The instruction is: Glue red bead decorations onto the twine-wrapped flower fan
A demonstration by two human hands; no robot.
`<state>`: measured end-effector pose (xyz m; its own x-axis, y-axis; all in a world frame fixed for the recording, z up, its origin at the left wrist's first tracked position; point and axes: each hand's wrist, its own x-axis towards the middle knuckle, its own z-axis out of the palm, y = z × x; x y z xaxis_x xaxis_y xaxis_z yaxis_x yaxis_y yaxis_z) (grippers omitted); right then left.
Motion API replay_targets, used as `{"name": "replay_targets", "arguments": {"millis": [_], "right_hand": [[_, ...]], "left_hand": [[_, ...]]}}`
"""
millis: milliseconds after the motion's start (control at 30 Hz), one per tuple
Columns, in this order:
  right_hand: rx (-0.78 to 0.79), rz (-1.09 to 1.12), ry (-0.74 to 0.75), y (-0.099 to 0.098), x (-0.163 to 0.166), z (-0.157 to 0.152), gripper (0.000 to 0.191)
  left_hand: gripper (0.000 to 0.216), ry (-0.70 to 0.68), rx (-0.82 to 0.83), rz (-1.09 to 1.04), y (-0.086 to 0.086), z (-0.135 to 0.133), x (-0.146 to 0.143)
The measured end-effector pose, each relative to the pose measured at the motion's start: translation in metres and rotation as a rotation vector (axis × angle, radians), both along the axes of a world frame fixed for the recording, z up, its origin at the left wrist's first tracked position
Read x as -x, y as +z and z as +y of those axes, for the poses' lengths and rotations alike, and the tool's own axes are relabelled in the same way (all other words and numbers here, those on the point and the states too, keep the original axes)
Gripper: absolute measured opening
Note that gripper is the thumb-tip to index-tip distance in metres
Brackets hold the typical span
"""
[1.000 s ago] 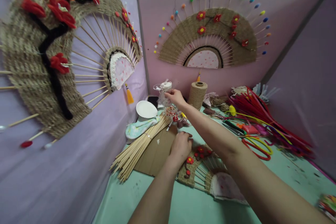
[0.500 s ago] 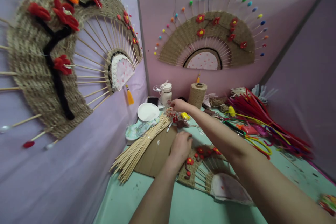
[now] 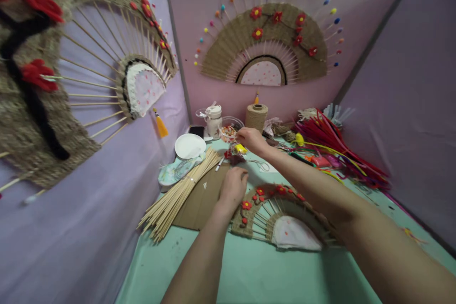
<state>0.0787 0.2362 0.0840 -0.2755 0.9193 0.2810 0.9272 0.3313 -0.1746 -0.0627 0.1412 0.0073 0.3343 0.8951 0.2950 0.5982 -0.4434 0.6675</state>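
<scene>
My right hand [image 3: 252,140] reaches to the back of the table, beside a clear plastic bowl [image 3: 232,122] of small orange, red and white pieces. Its fingers are pinched together; anything between them is too small to make out. My left hand [image 3: 233,185] is low over the right edge of a brown cardboard sheet [image 3: 195,204]. Its fingers are curled, and what they hold, if anything, is hidden. Just right of it lies a woven half-round fan [image 3: 242,225] with red flowers and a pale cloth centre [image 3: 295,232], partly behind my right forearm.
A bundle of thin sticks [image 3: 181,194] lies on the left, near a white plate [image 3: 190,146]. Behind stand a white bottle [image 3: 214,123] and a twine spool [image 3: 256,118]. Red pipe cleaners [image 3: 331,142] heap at right. Larger fans [image 3: 265,23] hang on the walls.
My view has shifted right, so everything appears further left. My right hand has moved slightly right relative to the bottle, and the clear bowl shows more fully. My left hand keeps about the same place.
</scene>
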Motion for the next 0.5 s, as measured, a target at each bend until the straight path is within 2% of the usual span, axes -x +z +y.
{"name": "replay_targets", "arguments": {"millis": [133, 233, 333, 433, 500], "right_hand": [[0.019, 0.003, -0.010, 0.009, -0.043, -0.043, 0.019], [0.090, -0.021, 0.017, -0.002, -0.062, -0.074, 0.012], [0.132, -0.038, 0.046, -0.024, -0.059, -0.093, 0.010], [0.148, -0.039, 0.051, -0.041, -0.048, -0.101, 0.012], [0.129, -0.028, 0.057, -0.043, -0.049, -0.104, 0.031]], "left_hand": [[0.022, 0.140, 0.010, -0.007, 0.008, 0.005, 0.007], [0.024, 0.209, 0.016, -0.013, 0.011, 0.007, 0.012], [0.025, 0.232, 0.005, -0.006, 0.012, 0.009, 0.014], [0.026, 0.199, -0.010, 0.007, 0.011, 0.011, 0.015], [0.027, 0.182, -0.026, 0.010, 0.011, 0.012, 0.015]]}}
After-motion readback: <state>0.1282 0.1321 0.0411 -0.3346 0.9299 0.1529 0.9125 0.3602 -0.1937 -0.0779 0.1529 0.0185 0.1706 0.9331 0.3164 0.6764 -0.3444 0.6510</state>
